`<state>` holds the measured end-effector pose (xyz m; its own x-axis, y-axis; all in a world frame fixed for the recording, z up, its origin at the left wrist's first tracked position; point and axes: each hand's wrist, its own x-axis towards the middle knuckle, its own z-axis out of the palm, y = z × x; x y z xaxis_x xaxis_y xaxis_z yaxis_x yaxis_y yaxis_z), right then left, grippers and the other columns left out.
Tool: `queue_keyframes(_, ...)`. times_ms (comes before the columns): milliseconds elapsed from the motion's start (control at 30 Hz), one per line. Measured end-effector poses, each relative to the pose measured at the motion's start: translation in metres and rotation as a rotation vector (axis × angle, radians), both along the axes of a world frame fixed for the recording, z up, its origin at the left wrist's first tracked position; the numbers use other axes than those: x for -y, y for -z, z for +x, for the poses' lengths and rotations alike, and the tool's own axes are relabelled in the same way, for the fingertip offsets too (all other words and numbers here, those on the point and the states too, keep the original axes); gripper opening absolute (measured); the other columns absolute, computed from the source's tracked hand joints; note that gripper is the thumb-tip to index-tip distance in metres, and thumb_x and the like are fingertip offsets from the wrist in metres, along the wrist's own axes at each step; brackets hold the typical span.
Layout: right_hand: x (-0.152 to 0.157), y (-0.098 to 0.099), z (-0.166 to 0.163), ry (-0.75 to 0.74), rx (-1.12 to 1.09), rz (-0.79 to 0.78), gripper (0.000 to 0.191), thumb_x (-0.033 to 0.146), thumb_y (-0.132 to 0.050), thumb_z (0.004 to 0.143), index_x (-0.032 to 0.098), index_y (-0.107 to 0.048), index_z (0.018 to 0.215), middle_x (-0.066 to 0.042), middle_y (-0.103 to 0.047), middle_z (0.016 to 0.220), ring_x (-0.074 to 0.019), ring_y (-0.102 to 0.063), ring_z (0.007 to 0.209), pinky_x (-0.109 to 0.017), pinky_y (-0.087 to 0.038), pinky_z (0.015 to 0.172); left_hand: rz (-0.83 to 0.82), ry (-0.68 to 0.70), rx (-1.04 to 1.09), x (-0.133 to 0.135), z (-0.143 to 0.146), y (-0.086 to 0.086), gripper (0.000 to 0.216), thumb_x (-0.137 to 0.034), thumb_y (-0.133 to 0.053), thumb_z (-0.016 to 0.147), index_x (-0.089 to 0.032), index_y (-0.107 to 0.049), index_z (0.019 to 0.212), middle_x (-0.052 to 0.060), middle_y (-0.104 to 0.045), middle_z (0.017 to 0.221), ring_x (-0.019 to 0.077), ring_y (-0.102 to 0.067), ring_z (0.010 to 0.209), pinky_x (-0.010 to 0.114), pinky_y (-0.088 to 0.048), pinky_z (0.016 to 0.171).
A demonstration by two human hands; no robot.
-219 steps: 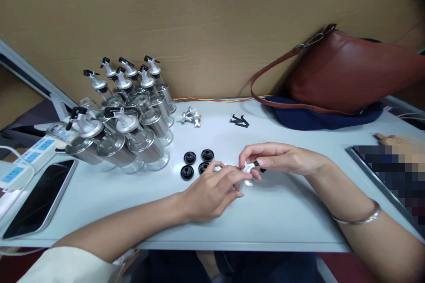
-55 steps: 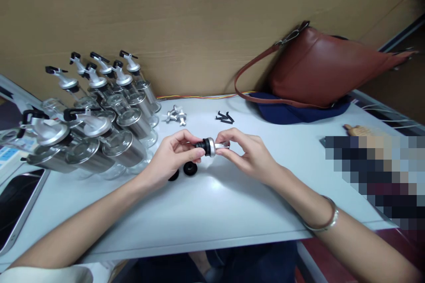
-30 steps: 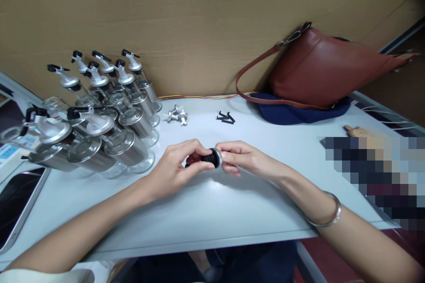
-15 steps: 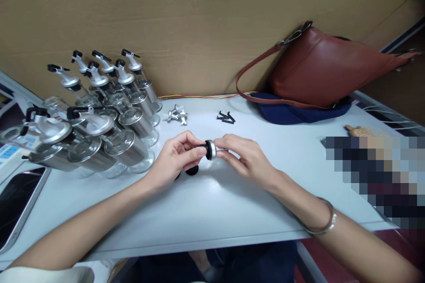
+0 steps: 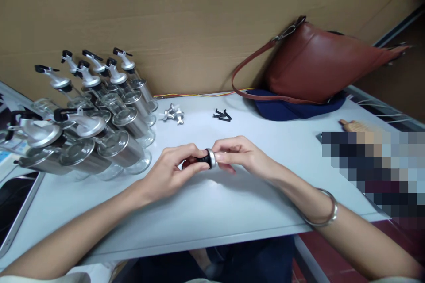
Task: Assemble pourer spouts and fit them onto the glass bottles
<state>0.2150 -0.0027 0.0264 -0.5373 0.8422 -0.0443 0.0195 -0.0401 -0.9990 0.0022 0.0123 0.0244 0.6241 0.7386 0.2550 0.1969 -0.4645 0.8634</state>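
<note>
Pourer stopper (image 5: 209,159), in the head view, sits between the two hands over the tabletop (image 5: 186,221), long axis running roughly left to right. The left hand (image 5: 175,164) pinches its black end; the right hand (image 5: 244,157) grasps the silver side, neither hand clearly nearer. A shiny silver collar (image 5: 213,158) rings the black part; any spout seems hidden behind the right hand.

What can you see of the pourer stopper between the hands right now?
The pourer stopper shows a shiny, metallic-looking silver collar and a black plug, perhaps rubber or plastic. It is held sideways, seemingly above the table. The left hand grips the black part; the right hand's fingertips meet the silver side. Both ends are hidden by fingers.
</note>
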Motion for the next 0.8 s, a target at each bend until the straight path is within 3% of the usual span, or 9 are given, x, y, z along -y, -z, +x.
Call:
queue_keyframes(100,-0.003,0.002,0.001,-0.084,-0.048,-0.149,0.037,0.050,-0.067,0.080,0.015,-0.058,0.073,0.006,-0.049,0.048,-0.0082,-0.041,0.039,-0.024,-0.031,0.044,0.063,0.038,-0.010,0.002,0.001,0.000,0.010,-0.025,-0.063,0.086,-0.015,-0.065,0.086,0.002,-0.065,0.073,0.0102,-0.054,0.061,0.022,-0.043,0.059)
queue_keyframes(200,-0.004,0.005,-0.001,-0.067,-0.077,-0.115,0.041,0.054,-0.065,0.082,0.015,-0.057,0.074,0.007,-0.046,0.050,-0.0076,-0.040,0.041,-0.023,-0.031,0.045,0.011,-0.017,0.012,0.003,0.002,0.002,0.013,-0.029,-0.064,0.086,-0.016,-0.063,0.086,0.000,-0.063,0.071,0.0095,-0.052,0.057,0.022,-0.042,0.057)
queue_keyframes(467,0.004,0.003,-0.007,0.123,0.128,0.286,0.044,0.059,-0.050,0.092,0.017,-0.061,0.085,0.004,-0.045,0.060,-0.0104,-0.040,0.056,-0.024,-0.032,0.054,-0.263,-0.111,0.227,0.004,0.005,0.002,0.015,-0.029,-0.071,0.079,-0.017,-0.061,0.080,-0.002,-0.063,0.070,0.0086,-0.051,0.061,0.020,-0.041,0.058)
queue_keyframes(667,0.006,0.001,-0.009,0.206,0.302,0.718,0.034,0.044,-0.042,0.101,0.018,-0.063,0.091,-0.001,-0.065,0.075,-0.0107,-0.055,0.062,-0.022,-0.041,0.059,-0.504,-0.084,0.380,0.003,0.010,-0.005,0.026,-0.031,-0.077,0.074,-0.016,-0.056,0.075,-0.002,-0.064,0.071,0.0072,-0.054,0.058,0.019,-0.042,0.055)
queue_keyframes(800,0.006,0.002,-0.011,0.254,0.363,0.949,0.032,0.036,-0.038,0.103,0.018,-0.061,0.090,-0.003,-0.068,0.077,-0.0119,-0.060,0.066,-0.021,-0.044,0.061,-0.608,-0.104,0.426,0.004,0.011,-0.004,0.032,-0.035,-0.080,0.072,-0.017,-0.054,0.074,-0.005,-0.058,0.064,0.0045,-0.047,0.051,0.017,-0.038,0.050)
